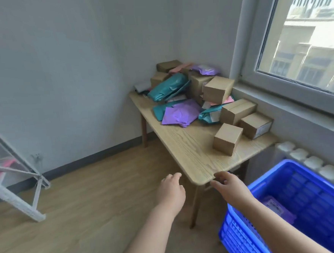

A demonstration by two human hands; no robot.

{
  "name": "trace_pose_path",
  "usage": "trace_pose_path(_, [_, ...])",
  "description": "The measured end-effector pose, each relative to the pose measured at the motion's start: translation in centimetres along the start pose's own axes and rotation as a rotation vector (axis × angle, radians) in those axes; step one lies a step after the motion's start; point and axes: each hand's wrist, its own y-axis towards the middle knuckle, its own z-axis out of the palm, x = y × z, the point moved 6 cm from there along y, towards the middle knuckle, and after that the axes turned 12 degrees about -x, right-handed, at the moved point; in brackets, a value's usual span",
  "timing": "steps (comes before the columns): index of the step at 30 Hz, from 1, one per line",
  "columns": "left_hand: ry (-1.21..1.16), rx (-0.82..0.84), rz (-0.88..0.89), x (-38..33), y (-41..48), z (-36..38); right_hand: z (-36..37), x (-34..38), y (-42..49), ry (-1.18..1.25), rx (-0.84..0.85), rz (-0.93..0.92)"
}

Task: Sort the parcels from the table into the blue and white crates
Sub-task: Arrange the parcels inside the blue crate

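A wooden table (191,150) carries a heap of parcels: several brown cardboard boxes, teal mailer bags (168,87) and purple mailer bags (180,115). The nearest small box (227,139) stands alone toward the table's near end. A blue crate (246,233) sits on the floor at the lower right with a purple parcel (277,207) inside. My left hand (170,191) hovers just left of the table's near corner, fingers loosely curled and holding nothing. My right hand (228,185) reaches at that corner, fingers relaxed and holding nothing.
A white metal frame (13,176) stands on the floor at the left, with pink items behind it. A window (304,37) and its sill run along the right wall, with a white radiator (311,161) below. Wood floor lies between the frame and the table.
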Motion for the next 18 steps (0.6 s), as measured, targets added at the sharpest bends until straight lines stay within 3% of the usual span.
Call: trace_pose_path(18, [0.003,0.045,-0.049,11.2,33.5,-4.0,16.3,18.3,29.2,0.063,0.061,0.02])
